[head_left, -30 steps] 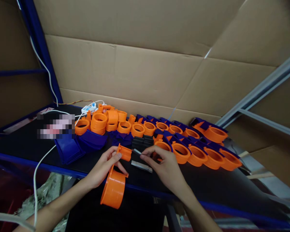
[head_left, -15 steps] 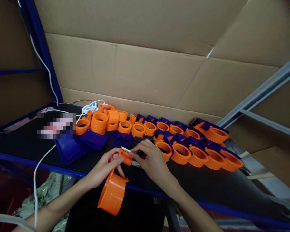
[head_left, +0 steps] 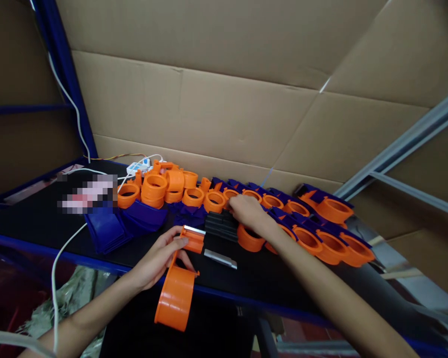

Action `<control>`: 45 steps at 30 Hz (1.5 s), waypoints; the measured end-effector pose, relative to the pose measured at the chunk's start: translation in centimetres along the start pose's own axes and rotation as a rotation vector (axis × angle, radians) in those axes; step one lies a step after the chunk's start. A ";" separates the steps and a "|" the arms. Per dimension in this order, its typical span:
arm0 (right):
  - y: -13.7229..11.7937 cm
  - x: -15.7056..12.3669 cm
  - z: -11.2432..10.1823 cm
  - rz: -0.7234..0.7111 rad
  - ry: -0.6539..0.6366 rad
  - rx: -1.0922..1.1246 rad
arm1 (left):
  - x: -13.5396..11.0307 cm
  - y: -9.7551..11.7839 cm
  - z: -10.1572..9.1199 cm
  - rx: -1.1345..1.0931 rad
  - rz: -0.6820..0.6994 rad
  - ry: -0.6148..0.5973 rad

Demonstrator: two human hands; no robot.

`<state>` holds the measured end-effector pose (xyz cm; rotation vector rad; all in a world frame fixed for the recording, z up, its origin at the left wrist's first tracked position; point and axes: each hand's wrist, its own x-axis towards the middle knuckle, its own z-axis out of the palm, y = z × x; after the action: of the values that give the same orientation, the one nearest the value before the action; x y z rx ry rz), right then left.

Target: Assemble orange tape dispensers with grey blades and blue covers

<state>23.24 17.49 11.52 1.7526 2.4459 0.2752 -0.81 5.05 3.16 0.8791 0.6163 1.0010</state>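
The left hand (head_left: 164, 256) grasps an orange holder (head_left: 176, 297) — the right hand (head_left: 251, 213) is by the black stack (head_left: 220, 226).

Nearest, in front of the stack and to its left, the holder carries a toothed strip (head_left: 194, 229) along its upper edge; metal strips (head_left: 219, 258) lie on the counter (head_left: 276, 283) just before the stack. At its rear right corner the right hand has curled fingers; what they grasp, I cannot tell. Orange-and-blue pieces (head_left: 330, 245) stand to its right, orange rings (head_left: 155, 186) behind its left — beyond it, a cardboard wall (head_left: 209, 109).
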 end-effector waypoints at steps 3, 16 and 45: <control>0.1 0.7 0.9 -0.014 -0.045 -0.041 | 0.0 0.0 0.0 0.000 -0.005 0.002; 1.2 -1.3 -0.9 -0.082 0.096 0.006 | -0.1 -0.1 0.3 0.026 0.043 0.066; -10.6 -7.6 3.0 -0.512 0.613 0.764 | -0.1 -0.8 0.3 0.083 0.123 0.087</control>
<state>16.54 7.18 6.22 1.2274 3.6971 -0.2603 -0.26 4.62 2.68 0.9599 0.6878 1.1354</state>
